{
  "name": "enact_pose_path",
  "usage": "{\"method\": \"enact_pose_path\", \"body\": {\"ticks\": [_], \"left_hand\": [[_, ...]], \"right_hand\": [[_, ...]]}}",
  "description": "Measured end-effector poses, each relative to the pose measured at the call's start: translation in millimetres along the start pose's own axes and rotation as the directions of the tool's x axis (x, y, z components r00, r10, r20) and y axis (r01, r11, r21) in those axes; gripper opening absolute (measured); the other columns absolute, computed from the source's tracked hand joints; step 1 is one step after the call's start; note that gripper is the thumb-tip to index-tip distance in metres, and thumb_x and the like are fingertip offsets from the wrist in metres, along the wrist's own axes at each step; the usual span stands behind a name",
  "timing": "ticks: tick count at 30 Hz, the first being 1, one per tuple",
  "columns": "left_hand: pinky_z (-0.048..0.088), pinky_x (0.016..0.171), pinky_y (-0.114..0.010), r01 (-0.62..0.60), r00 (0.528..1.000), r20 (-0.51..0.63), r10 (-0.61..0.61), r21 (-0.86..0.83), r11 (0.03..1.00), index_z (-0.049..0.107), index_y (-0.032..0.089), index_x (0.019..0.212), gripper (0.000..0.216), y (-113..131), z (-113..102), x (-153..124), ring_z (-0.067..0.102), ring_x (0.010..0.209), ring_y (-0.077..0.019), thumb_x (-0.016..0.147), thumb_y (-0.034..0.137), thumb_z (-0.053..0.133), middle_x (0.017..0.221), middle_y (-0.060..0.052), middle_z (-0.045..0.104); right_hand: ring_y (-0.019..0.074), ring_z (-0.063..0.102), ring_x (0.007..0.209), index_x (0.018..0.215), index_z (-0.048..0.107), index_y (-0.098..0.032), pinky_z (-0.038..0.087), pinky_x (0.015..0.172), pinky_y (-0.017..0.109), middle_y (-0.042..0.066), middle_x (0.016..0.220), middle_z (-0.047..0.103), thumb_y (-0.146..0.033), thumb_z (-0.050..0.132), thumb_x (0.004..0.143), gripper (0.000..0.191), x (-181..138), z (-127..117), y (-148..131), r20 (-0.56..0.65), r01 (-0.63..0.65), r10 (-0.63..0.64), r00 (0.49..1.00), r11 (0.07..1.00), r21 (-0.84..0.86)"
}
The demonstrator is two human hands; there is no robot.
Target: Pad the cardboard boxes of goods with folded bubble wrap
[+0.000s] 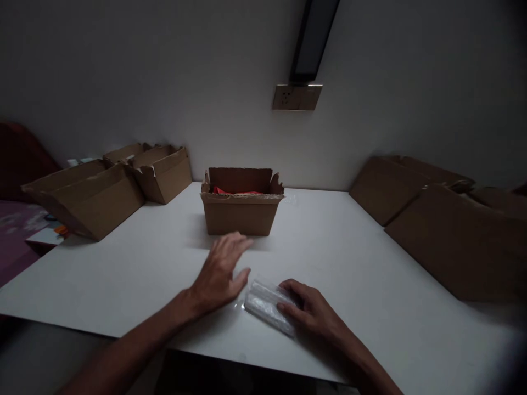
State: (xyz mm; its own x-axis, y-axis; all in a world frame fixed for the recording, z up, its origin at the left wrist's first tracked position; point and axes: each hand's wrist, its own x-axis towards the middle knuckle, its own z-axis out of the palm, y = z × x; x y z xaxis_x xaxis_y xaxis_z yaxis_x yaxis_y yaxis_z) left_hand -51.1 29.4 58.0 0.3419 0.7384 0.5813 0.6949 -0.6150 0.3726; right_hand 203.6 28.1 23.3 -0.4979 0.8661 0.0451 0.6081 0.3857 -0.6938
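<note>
Pinning a clear packet point(267, 307) near the desk's point(370, 263) front edge, right hand point(310, 310) fingers resting together on it, left hand point(218, 274) spread flat beside it.

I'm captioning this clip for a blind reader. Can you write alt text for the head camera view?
A person's right hand rests on a small clear plastic packet on a white table, the left hand open beside it. Behind stands an open cardboard box with something red inside; more cardboard lies at both sides.

Open box point(241, 211) mid-bench point(349, 258), plastic packet point(267, 307) in front; boxes point(107, 189) left, flat cardboard point(444, 225) right.
</note>
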Motion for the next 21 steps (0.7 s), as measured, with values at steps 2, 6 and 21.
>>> {"method": "enact_pose_path", "body": {"ticks": [2, 6, 21], "left_hand": [[0.037, 0.111, -0.051, -0.039, 0.989, -0.135, 0.064, 0.179, 0.983, 0.052, 0.015, 0.131, 0.046, -13, -17, 30, 0.043, 0.136, -0.0304, 0.085, 0.012, 0.053, 0.135, -0.015, 0.056], [0.035, 0.110, -0.051, 0.028, 0.978, -0.201, 0.052, 0.377, 0.926, 0.060, 0.012, 0.120, 0.038, -43, -31, 84, 0.048, 0.131, -0.0319, 0.082, 0.009, 0.055, 0.123, -0.015, 0.064], [0.038, 0.105, -0.047, -0.170, 0.971, -0.122, 0.208, 0.268, 0.948, 0.060, 0.020, 0.092, 0.021, 19, -71, 0, 0.063, 0.084, -0.0177, 0.083, 0.004, 0.049, 0.085, -0.002, 0.069]], "right_hand": [[0.0186, 0.060, 0.069, 0.092, 0.065, -0.019, 0.045, 0.061, 0.029, 0.002, 0.078, 0.068, -0.040, 0.056, 0.088, 0.024, 1, -1, -2, -0.026, -0.043, 0.045, 0.999, 0.997, 0.063], [0.0182, 0.059, 0.069, 0.090, 0.066, -0.019, 0.045, 0.062, 0.030, 0.001, 0.077, 0.065, -0.043, 0.057, 0.087, 0.026, -2, 0, -1, -0.108, -0.092, 0.111, 0.988, 0.982, 0.166], [0.0204, 0.065, 0.073, 0.087, 0.070, -0.025, 0.055, 0.060, 0.029, 0.004, 0.083, 0.070, -0.043, 0.088, 0.056, 0.041, -43, -75, 1, -0.632, 0.096, 0.425, 0.648, 0.778, 0.621]]}}
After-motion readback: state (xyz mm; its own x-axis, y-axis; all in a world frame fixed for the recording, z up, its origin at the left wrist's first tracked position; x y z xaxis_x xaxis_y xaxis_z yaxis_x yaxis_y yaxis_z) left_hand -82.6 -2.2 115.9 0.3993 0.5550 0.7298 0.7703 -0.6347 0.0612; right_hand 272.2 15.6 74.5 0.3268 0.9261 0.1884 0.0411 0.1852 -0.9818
